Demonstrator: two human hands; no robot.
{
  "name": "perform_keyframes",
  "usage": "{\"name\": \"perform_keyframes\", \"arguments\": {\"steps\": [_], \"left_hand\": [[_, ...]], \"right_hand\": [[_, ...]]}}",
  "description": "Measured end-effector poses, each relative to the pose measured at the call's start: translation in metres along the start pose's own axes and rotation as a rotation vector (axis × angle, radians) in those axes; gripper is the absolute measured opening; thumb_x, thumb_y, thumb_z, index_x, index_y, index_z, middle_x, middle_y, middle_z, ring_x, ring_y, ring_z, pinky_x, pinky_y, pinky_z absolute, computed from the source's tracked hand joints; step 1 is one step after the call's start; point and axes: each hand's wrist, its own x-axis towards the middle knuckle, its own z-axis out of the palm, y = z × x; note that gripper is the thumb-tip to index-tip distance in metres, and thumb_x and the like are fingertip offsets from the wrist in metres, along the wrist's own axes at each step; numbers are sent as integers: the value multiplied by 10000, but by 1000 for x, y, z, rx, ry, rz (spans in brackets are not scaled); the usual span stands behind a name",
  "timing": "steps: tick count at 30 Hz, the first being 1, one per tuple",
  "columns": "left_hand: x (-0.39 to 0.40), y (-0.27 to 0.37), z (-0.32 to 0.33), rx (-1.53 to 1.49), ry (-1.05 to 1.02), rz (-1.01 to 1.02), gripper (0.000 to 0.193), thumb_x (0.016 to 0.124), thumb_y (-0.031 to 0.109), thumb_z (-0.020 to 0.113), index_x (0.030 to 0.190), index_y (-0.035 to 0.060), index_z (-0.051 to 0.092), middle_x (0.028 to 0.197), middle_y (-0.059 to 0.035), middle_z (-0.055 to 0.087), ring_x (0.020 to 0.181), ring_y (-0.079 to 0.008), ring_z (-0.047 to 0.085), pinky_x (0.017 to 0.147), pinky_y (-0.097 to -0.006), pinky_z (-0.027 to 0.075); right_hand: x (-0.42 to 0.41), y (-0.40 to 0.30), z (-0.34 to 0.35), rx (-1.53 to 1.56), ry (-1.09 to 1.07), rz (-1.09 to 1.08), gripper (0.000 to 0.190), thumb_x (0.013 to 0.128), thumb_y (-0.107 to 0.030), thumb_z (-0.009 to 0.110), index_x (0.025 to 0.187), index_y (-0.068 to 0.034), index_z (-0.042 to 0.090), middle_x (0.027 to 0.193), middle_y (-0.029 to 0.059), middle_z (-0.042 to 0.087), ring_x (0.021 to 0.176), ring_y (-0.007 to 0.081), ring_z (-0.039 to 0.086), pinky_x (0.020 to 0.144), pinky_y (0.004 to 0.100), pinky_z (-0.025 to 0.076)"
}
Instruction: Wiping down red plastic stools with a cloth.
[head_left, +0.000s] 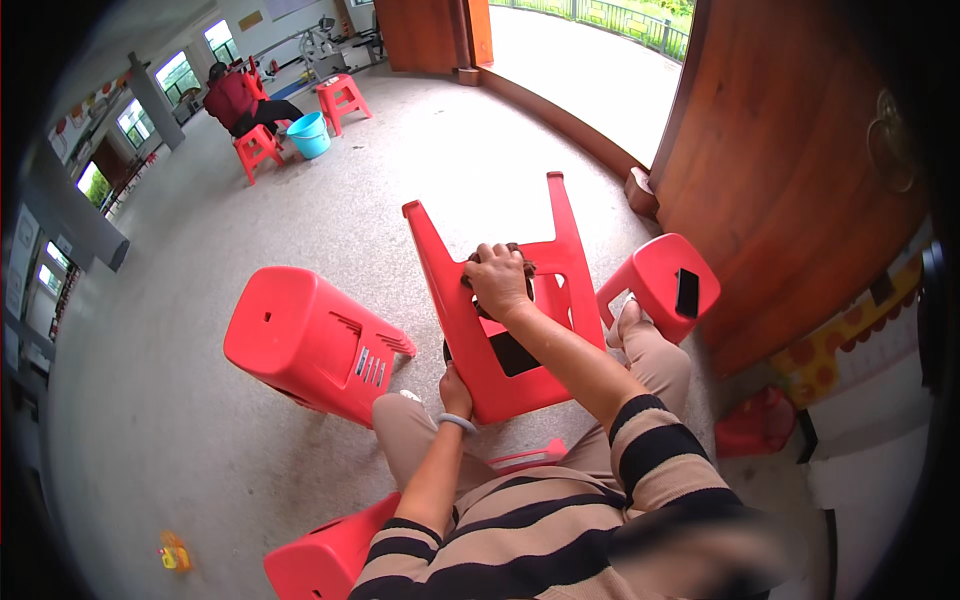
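A red plastic stool (517, 397) is tipped on its side in front of me, its legs pointing away toward the doorway. My left hand (455, 391) holds the edge at its seat end, lower left; the fingertips are partly hidden. My right hand (498, 277) presses a dark brown cloth (529, 268) against the stool's leg and crosspiece. Beneath the stool, something dark, partly hidden, shows through the frame openings.
Stacked red stools (274, 319) stand at left; another red stool (322, 566) is at lower left. A black phone (687, 292) lies on a red stool (667, 259) at right, beside the wooden door (772, 172). Farther off, a person (232, 97) sits near a blue bucket (309, 136).
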Motion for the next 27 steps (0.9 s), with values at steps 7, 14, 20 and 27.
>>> {"name": "perform_keyframes", "arguments": {"steps": [7,14,20,27], "left_hand": [[6,-17,2,-216,43,-84,561,1087,357,364,1025,-98,687,941,-231,726,862,-304,682,812,-403,500],[9,-13,-1,-166,62,-46,563,1084,368,374,1038,-97,690,950,-251,726,869,-321,683,825,-413,502],[11,-16,0,-120,32,-35,566,1087,357,363,1030,-103,686,949,-264,722,874,-352,682,823,-433,499],[3,-4,6,-38,72,10,561,1089,350,361,1068,-113,677,975,-289,715,913,-381,691,829,-433,502]], "right_hand": [[13,39,-11,-157,-134,79,143,872,-203,607,892,-184,748,1044,55,648,1031,279,624,841,450,499],[10,71,-18,-165,-171,309,173,890,-206,608,928,-174,774,1098,73,652,1069,289,619,861,469,513],[15,3,-11,-32,-165,145,138,840,-204,646,885,-158,768,1070,73,655,1048,290,627,829,469,511],[30,34,-13,-59,-217,219,147,816,-158,669,909,-149,782,1077,85,653,1040,304,630,851,485,523]]}}
